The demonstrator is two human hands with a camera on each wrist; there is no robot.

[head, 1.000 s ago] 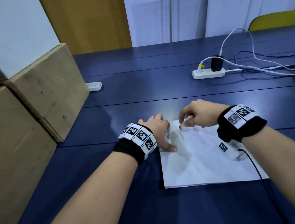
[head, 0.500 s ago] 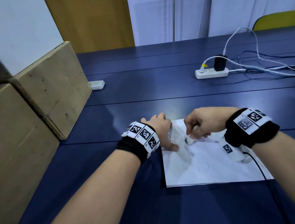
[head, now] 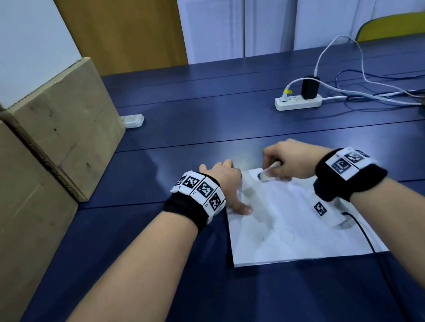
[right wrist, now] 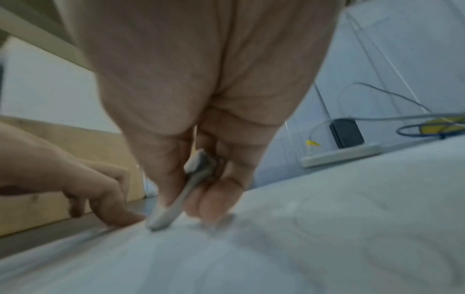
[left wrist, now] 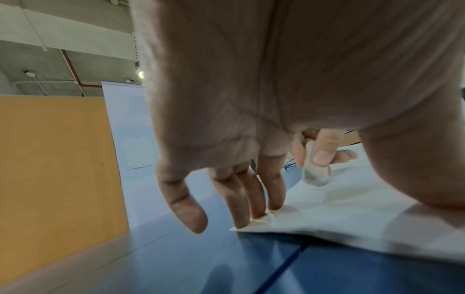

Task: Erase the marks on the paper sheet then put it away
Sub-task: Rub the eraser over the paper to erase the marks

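The paper sheet [head: 294, 225] lay flat on the dark blue surface [head: 201, 124], thin, white and a little wrinkled, with faint grey smudges and curved pencil lines across it. The surface looked smooth and matte, divided by thin dark seams.

My left hand [head: 226, 183] was spread with straight fingers [left wrist: 251, 201], the tips pressing the sheet's far left corner down, my thumb lying on its left edge. The little finger hung just off the paper over the bare surface.

My right hand [head: 290, 160] was curled around an eraser [head: 269, 172], a small whitish block with a rounded, grey-soiled end. Thumb and fingers pinched it from both sides, and its dirty tip touched the sheet near the far edge, just right of my left fingertips. In the right wrist view the eraser [right wrist: 173, 202] was blurred but slanted down to the paper between thumb and forefinger.

Beyond my right fingers sat a white power strip [head: 298, 102] with a black plug and loose cables. Left of my left fingers stood scuffed cardboard boxes [head: 65, 130].
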